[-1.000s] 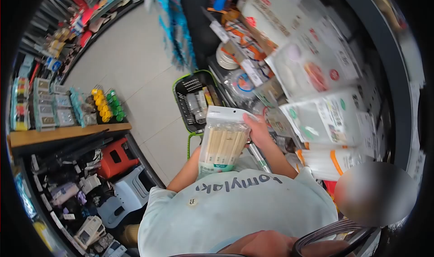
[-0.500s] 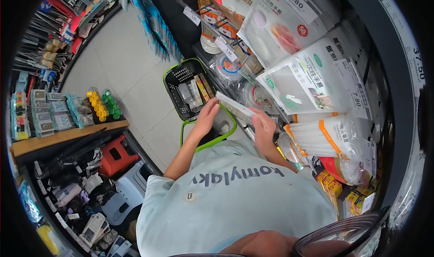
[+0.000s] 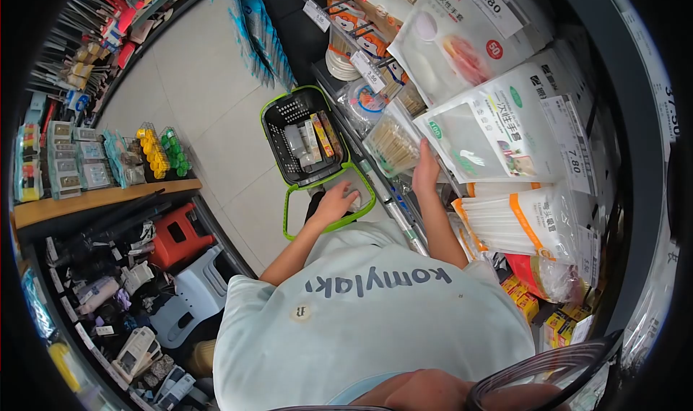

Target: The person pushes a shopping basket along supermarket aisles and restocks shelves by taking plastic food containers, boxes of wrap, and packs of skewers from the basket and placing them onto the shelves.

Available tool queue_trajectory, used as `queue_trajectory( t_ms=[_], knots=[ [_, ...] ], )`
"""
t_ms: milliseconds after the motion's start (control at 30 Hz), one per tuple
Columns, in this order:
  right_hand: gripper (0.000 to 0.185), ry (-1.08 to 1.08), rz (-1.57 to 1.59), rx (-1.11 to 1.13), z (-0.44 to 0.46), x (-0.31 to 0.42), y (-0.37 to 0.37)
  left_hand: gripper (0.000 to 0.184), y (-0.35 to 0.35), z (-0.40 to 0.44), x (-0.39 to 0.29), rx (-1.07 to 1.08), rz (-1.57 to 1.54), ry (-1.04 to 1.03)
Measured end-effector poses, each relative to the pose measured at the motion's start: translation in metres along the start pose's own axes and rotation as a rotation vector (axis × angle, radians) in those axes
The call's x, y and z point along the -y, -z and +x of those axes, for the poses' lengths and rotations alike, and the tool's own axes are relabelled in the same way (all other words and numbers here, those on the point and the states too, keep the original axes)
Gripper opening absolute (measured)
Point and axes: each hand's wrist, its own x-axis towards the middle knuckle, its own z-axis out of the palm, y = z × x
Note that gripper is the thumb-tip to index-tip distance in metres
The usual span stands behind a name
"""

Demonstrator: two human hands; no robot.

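Note:
My right hand (image 3: pixel 426 169) grips the edge of a clear pack of thin wooden sticks (image 3: pixel 393 145) at the front of the shelf on the right. Whether they are toothpicks or swabs I cannot make out. My left hand (image 3: pixel 336 200) holds nothing; its fingers are apart over the green handle (image 3: pixel 290 216) of a black shopping basket (image 3: pixel 273 133). The basket stands on the floor ahead, with several small packages (image 3: pixel 317 138) inside. Just beyond my right hand hang packs of disposable gloves (image 3: pixel 480 133).
Drinking straws (image 3: pixel 505 219) in a bag lie on the right shelf, below the gloves. Price tags (image 3: pixel 372 71) stick out along the shelf front. To the left stand a wooden-topped display (image 3: pixel 108 200), a red stool (image 3: pixel 184 241) and a grey-blue stool (image 3: pixel 189 295). Pale tiles (image 3: pixel 209 107) cover the floor.
The pack, seen edge-on between both hands before, is now at the shelf in my right hand, its sticks facing me. My left hand has let go and dropped back slightly towards my body.

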Motion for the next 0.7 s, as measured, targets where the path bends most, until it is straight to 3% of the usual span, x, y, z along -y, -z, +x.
queue_trajectory(
  t_ms=[67,133,233,333,467,533,633,700],
  knots=[
    [0.045,-0.009,0.021,-0.035,0.018,-0.01,-0.002,0.053,0.003,-0.004,0.01,-0.029,0.057,0.014],
    [0.045,0.01,0.067,-0.03,0.025,-0.007,-0.011,0.049,0.007,-0.01,0.017,0.073,0.229,0.079],
    [0.04,-0.114,0.247,-0.16,0.018,0.011,-0.034,0.048,0.003,-0.02,0.035,0.096,0.259,0.128],
    [0.037,-0.113,0.341,-0.106,0.018,0.016,-0.039,0.048,-0.002,-0.026,0.055,0.13,0.254,0.158],
    [0.036,-0.05,0.194,0.008,0.009,0.02,-0.032,0.048,-0.011,-0.034,0.075,0.098,0.23,0.173],
    [0.035,-0.214,0.125,-0.104,0.008,0.025,-0.029,0.048,-0.017,-0.034,0.089,0.111,0.251,0.237],
    [0.033,-0.135,0.24,0.041,-0.011,0.043,-0.034,0.047,-0.024,-0.037,0.11,0.142,0.263,0.275],
    [0.033,-0.107,0.139,0.037,-0.022,0.049,-0.033,0.046,-0.03,-0.038,0.12,0.145,0.223,0.281]
  ],
)
